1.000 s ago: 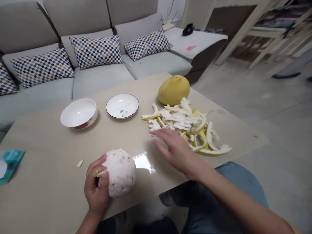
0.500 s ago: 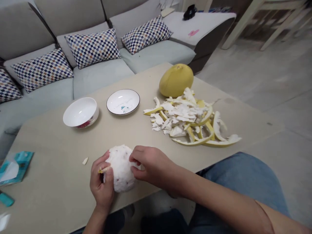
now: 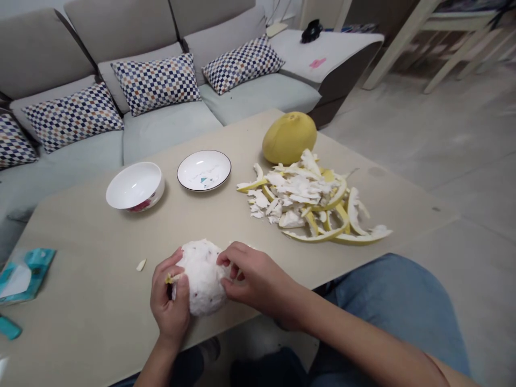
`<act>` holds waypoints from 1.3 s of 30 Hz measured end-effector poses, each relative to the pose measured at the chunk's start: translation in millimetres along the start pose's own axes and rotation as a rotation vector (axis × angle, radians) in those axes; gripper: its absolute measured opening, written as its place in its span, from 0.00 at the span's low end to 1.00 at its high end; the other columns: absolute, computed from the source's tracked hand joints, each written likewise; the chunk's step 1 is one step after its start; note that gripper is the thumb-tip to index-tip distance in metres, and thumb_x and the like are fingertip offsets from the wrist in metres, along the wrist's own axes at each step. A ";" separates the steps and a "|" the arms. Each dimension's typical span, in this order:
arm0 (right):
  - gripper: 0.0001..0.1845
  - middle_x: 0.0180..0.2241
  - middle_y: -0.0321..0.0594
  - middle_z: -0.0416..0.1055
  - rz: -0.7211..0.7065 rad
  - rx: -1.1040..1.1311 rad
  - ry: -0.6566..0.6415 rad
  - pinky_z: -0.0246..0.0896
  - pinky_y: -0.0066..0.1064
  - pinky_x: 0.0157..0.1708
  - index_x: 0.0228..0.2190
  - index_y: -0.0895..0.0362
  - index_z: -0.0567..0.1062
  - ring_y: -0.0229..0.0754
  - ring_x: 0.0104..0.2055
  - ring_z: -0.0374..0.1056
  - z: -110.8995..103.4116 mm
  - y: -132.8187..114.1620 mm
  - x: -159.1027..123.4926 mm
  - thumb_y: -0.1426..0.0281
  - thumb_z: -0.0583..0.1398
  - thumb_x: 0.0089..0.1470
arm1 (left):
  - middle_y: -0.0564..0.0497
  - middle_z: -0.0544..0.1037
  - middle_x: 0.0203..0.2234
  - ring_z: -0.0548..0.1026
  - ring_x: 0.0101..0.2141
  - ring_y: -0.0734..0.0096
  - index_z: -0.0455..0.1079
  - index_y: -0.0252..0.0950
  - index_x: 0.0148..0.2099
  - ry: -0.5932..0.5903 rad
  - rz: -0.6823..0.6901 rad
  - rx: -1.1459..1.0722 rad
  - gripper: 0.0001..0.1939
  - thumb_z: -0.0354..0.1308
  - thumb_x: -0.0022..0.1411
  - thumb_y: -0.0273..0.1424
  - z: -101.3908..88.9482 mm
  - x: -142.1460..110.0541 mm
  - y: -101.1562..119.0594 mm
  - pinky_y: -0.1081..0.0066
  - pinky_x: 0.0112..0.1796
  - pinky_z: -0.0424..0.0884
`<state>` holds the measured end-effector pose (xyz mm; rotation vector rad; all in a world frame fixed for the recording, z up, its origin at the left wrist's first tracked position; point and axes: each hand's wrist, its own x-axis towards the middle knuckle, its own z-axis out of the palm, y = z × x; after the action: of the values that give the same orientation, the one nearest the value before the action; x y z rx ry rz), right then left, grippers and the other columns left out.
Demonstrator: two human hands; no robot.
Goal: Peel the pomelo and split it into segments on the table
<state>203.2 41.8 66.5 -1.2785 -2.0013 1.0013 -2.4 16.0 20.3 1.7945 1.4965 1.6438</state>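
Observation:
A peeled pomelo [image 3: 201,277], covered in white pith with small reddish spots, rests by the near edge of the table. My left hand [image 3: 169,295] is closed around its left side, the thumb toward me. A thin pale strip with a yellow tip [image 3: 171,278] sticks out between that thumb and the fingers. On the pomelo's right side, my right hand [image 3: 252,277] has its fingers curled and its thumb and forefinger on the white pith. The exact pinch between those fingertips is partly hidden.
An unpeeled yellow pomelo [image 3: 289,138] stands behind a heap of peel and pith [image 3: 302,193]. A white bowl [image 3: 135,185] and plate [image 3: 204,171] sit farther back. One pith scrap [image 3: 141,265] and a teal tissue pack [image 3: 30,274] lie left. A sofa [image 3: 169,129] borders the table.
My right hand has shifted slightly right, its fingertips still at the pomelo's right side. The left hand keeps its hold, and the view has tilted a little.

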 end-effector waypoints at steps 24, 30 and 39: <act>0.09 0.38 0.45 0.74 -0.254 -0.580 -0.092 0.59 0.29 0.33 0.38 0.60 0.77 0.41 0.36 0.69 5.7 -7.0 12.0 0.73 0.57 0.60 | 0.46 0.78 0.45 0.76 0.47 0.62 0.71 0.37 0.38 0.042 -0.083 -0.012 0.06 0.57 0.65 0.34 -1.6 1.9 -4.9 0.62 0.48 0.71; 0.08 0.35 0.44 0.74 -0.168 -0.441 -0.112 0.59 0.29 0.35 0.36 0.61 0.77 0.41 0.36 0.69 1.7 -10.0 23.2 0.74 0.57 0.59 | 0.46 0.78 0.44 0.76 0.46 0.63 0.71 0.38 0.38 0.041 -0.075 0.003 0.06 0.56 0.65 0.34 -1.4 2.4 -4.2 0.64 0.47 0.72; 0.05 0.34 0.41 0.73 0.017 -0.323 -0.121 0.55 0.28 0.33 0.35 0.59 0.76 0.40 0.33 0.67 -6.8 -17.4 20.5 0.73 0.60 0.55 | 0.47 0.78 0.45 0.77 0.47 0.64 0.70 0.38 0.37 0.015 0.017 0.026 0.04 0.56 0.65 0.30 0.7 3.0 3.1 0.64 0.48 0.72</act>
<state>191.8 57.9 85.9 -1.4312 -2.3198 0.8019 -0.9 17.4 24.2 1.8166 1.5196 1.6565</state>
